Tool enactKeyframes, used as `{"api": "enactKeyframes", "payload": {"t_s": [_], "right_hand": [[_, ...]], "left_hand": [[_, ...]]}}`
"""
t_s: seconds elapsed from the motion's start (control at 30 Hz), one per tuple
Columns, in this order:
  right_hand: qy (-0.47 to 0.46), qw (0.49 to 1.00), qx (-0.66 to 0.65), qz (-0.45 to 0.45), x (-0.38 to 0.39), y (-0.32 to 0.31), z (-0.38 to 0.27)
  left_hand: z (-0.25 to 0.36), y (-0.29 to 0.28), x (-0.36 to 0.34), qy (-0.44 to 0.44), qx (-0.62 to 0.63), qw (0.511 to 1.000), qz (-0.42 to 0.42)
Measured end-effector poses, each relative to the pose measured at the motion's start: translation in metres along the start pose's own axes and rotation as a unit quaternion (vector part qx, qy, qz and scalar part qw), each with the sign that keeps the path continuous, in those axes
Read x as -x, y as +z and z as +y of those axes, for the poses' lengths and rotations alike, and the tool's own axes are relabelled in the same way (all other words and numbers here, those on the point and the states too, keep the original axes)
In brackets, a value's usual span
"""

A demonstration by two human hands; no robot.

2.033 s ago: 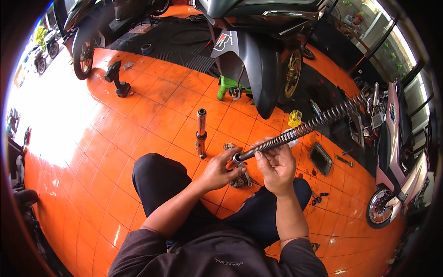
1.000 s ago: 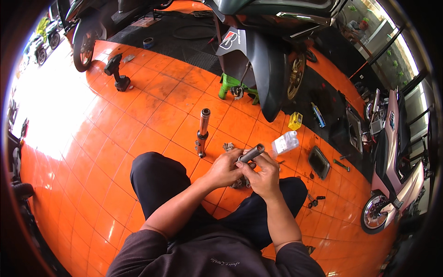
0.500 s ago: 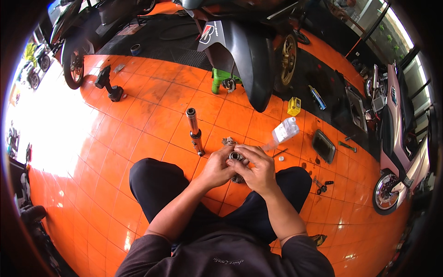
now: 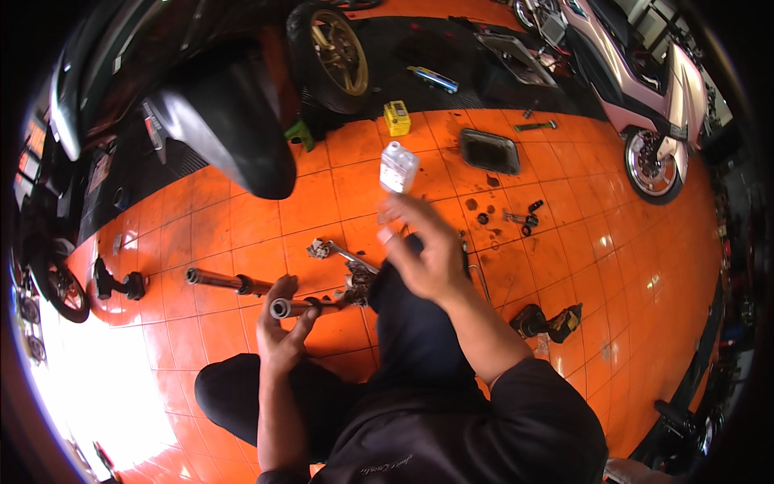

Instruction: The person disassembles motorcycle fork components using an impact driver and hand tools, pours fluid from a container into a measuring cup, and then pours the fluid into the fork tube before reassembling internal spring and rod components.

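standing near right hand (image 4: 429, 254): clear bottle (image 4: 399, 167) (contents unclear)

We note a fork tube (image 4: 295, 307) in the left hand (image 4: 280, 337); just beyond, a second tube (image 4: 218, 279), seemingly upright. On the floor (image 4: 322, 194), past the right hand (image 4: 433, 254), stands a bottle (image 4: 398, 168), a box (image 4: 397, 118) behind it, a tray (image 4: 489, 152) rightward.

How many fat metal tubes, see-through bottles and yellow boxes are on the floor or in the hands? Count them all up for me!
Fat metal tubes: 2, one in the left hand
See-through bottles: 1
Yellow boxes: 1
Total: 4
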State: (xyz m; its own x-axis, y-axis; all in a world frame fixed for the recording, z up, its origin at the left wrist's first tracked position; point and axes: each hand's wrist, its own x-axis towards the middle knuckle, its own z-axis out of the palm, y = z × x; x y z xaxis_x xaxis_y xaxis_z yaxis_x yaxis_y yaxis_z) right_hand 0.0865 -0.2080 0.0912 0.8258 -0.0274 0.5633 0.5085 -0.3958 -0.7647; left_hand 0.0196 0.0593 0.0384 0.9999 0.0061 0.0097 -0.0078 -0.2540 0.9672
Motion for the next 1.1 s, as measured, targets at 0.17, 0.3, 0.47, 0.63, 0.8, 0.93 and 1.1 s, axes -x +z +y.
{"api": "enactKeyframes", "payload": {"t_s": [0.17,0.3,0.47,0.63,0.8,0.93,1.1], "right_hand": [[0.369,0.912,0.115,0.136,0.040,-0.073,0.192],[0.588,0.720,0.339,-0.143,0.108,-0.107,0.292],[0.583,0.696,0.345,-0.239,0.139,-0.087,0.316],[0.557,0.681,0.410,-0.241,0.140,-0.063,0.340],[0.500,0.657,0.473,-0.306,0.146,-0.048,0.341],[0.484,0.666,0.456,-0.338,0.161,-0.048,0.335],[0.465,0.691,0.429,-0.350,0.170,-0.050,0.327]], "left_hand": [[-0.002,-0.017,0.006,0.028,-0.065,0.996,-0.048],[0.002,-0.036,0.021,-0.024,-0.113,0.993,-0.029],[0.013,-0.049,0.050,-0.199,-0.168,0.964,-0.052],[0.036,-0.030,0.049,-0.188,-0.220,0.944,-0.157],[0.037,-0.004,0.052,-0.165,-0.223,0.925,-0.259],[0.045,0.014,0.051,-0.137,-0.204,0.914,-0.322],[0.056,0.023,0.045,-0.095,-0.211,0.910,-0.344]]}}
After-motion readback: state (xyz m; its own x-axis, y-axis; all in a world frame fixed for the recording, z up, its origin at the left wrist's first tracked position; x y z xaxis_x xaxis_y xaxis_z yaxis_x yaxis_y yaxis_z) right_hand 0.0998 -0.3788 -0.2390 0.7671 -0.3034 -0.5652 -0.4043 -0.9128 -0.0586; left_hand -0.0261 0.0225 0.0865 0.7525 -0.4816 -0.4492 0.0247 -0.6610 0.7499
